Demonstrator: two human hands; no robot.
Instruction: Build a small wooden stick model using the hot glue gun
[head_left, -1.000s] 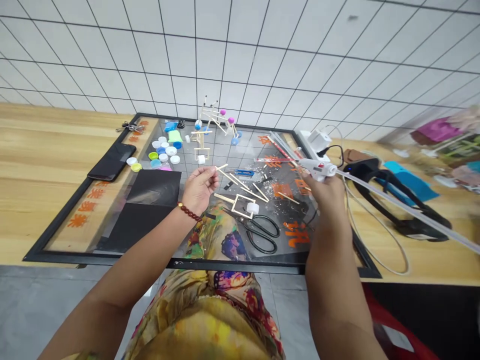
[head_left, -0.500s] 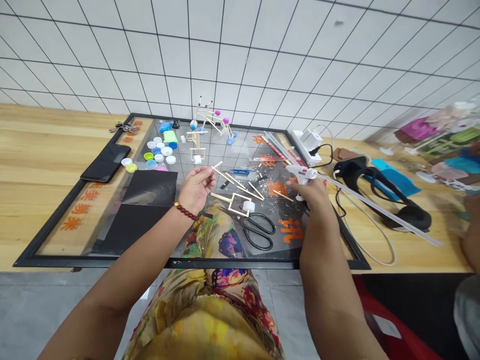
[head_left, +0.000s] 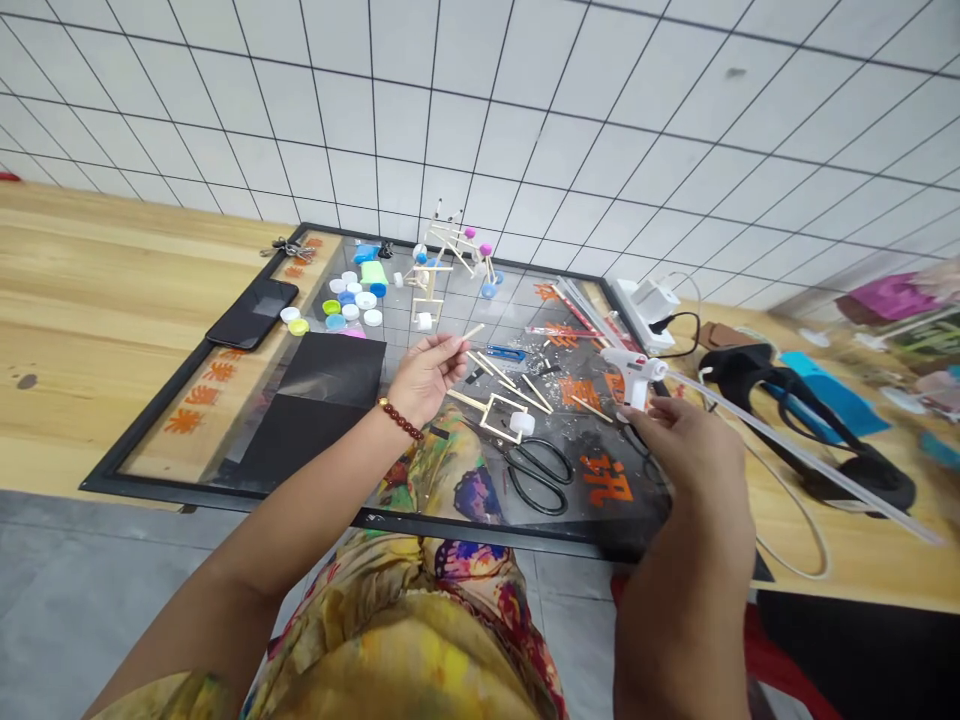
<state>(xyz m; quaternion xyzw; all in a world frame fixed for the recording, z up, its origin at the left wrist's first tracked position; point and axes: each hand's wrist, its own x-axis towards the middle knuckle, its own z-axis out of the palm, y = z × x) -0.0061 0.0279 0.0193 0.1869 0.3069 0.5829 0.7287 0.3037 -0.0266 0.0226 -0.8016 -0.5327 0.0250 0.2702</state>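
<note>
My left hand (head_left: 429, 378) pinches a short wooden stick (head_left: 474, 332) between thumb and forefinger, above the glass board. My right hand (head_left: 686, 440) is beside the white glue gun (head_left: 634, 374), thumb and fingers apart around the lower end of its handle. A long clear glue stick (head_left: 795, 445) juts from the back of the gun. Between my hands lie loose wooden sticks (head_left: 537, 392) and a small stick frame (head_left: 487, 412) with a white wheel-like cap (head_left: 522, 423). Black-handled scissors (head_left: 540, 475) rest in front of the frame.
Bottle caps (head_left: 365, 299), black sheets (head_left: 322, 400) and a phone (head_left: 253, 313) are on the left. A stick model (head_left: 450, 250) stands near the tiled wall. A blue cutter (head_left: 506, 353), a power strip (head_left: 637, 310) and a black headset (head_left: 795, 410) lie to the right.
The view has shifted left, so the table things appear further right. My right hand has drawn back from the glue gun toward me. My left hand still holds its stick.
</note>
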